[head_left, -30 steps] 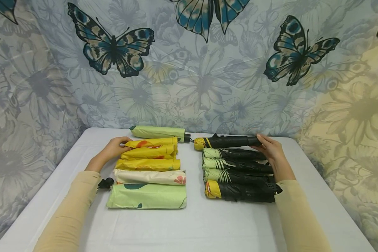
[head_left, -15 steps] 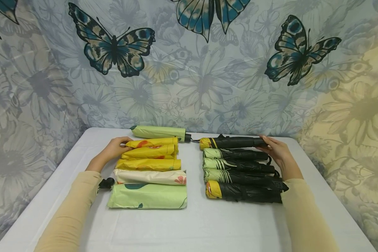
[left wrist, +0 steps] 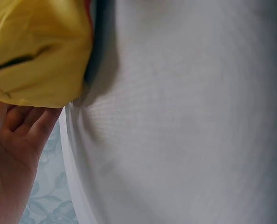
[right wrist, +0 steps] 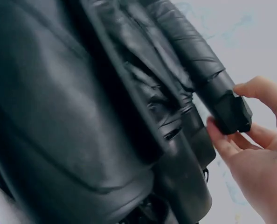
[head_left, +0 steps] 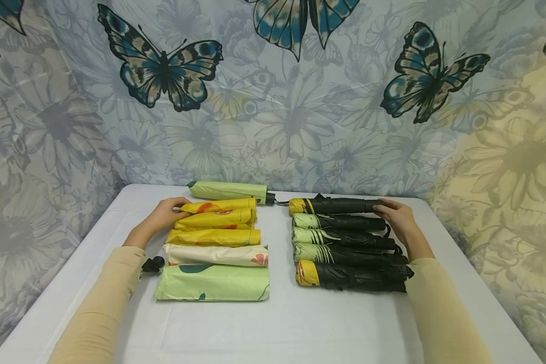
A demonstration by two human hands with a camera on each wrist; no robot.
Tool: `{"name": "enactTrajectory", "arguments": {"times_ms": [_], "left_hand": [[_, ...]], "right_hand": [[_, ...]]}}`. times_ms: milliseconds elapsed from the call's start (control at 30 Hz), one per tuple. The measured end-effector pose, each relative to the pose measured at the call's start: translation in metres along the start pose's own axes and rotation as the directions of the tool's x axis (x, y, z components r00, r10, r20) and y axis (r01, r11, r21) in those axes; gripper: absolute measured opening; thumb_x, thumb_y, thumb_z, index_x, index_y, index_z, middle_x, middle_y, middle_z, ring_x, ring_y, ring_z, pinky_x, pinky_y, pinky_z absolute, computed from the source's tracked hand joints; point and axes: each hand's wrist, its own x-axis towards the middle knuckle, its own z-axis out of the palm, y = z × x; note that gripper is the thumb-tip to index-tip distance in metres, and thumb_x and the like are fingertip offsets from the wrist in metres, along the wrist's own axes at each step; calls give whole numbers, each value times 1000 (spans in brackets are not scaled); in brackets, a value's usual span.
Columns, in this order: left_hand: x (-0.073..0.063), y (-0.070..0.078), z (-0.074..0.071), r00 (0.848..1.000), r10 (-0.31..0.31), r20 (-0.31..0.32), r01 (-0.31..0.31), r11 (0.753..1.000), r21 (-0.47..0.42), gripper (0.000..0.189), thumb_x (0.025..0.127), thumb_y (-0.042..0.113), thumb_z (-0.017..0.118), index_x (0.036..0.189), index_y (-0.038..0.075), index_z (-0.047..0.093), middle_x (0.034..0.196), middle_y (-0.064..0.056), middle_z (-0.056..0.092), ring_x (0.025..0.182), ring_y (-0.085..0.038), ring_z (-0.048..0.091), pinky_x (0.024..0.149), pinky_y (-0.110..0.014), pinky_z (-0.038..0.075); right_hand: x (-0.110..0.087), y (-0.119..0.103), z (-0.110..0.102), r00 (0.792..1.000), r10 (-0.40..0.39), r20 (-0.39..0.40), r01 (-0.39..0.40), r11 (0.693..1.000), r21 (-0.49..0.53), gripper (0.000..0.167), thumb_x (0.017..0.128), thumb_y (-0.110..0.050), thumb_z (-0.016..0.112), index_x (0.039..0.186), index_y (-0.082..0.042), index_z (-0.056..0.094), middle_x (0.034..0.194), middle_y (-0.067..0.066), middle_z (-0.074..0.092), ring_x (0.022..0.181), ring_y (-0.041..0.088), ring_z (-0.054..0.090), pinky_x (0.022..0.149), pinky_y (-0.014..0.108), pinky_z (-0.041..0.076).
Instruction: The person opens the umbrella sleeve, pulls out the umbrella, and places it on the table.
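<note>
In the head view, my left hand (head_left: 165,215) pinches the left end of the farthest yellow umbrella sleeve (head_left: 220,206). Its fingers go behind the yellow cloth (left wrist: 40,70) in the left wrist view, so their tips are hidden. Across the table, my right hand (head_left: 401,220) grips the right end of a folded black umbrella (head_left: 341,205) with a yellow tip. Seen from the right wrist, the thumb (right wrist: 257,88) lies on one side of the umbrella's black end (right wrist: 234,114) and the fingers curl under the other side.
More yellow sleeves, a cream sleeve (head_left: 218,256) and a light green sleeve (head_left: 214,283) lie in the left column. Several folded black umbrellas (head_left: 355,275) line the right column. Behind, a green umbrella (head_left: 229,190) lies near the back edge of the white table (head_left: 282,328).
My right hand and the yellow-tipped black umbrella have shifted slightly right, bringing its left end closer in line with the umbrellas below. The left hand stays put.
</note>
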Motion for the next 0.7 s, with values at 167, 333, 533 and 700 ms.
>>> {"name": "enactTrajectory", "arguments": {"times_ms": [167,333,533,700], "left_hand": [[1,-1,1,1000,0,2,0,1000,7,28,95,6,60,122,-1,63,124,-25,62,123,-45,53,102,-55,48],[1,-2,0,1000,3,-1,-3,1000,10,28,95,6,61,121,-2,63,123,-25,63,123,-45,54,102,-55,48],[2,-4,1,1000,-10,2,10,1000,12,28,95,8,62,122,0,63,124,-24,63,124,-44,53,103,-54,47],[2,-4,1,1000,-12,3,12,1000,9,29,95,8,62,122,-1,63,124,-24,62,124,-44,53,103,-54,47]], "right_hand": [[1,2,5,997,10,-82,-20,992,-127,80,98,-39,56,155,-1,16,160,24,17,140,33,40,121,47,26],[5,5,11,987,5,-162,-36,980,-194,81,96,-40,59,154,0,20,158,28,21,144,46,26,119,56,26],[7,15,13,984,42,-176,-83,968,-237,84,95,-43,57,154,3,18,159,31,14,146,49,19,118,58,26],[7,20,13,985,55,-166,-92,970,-227,86,95,-44,56,154,3,15,159,31,10,146,49,16,118,58,26]]}}
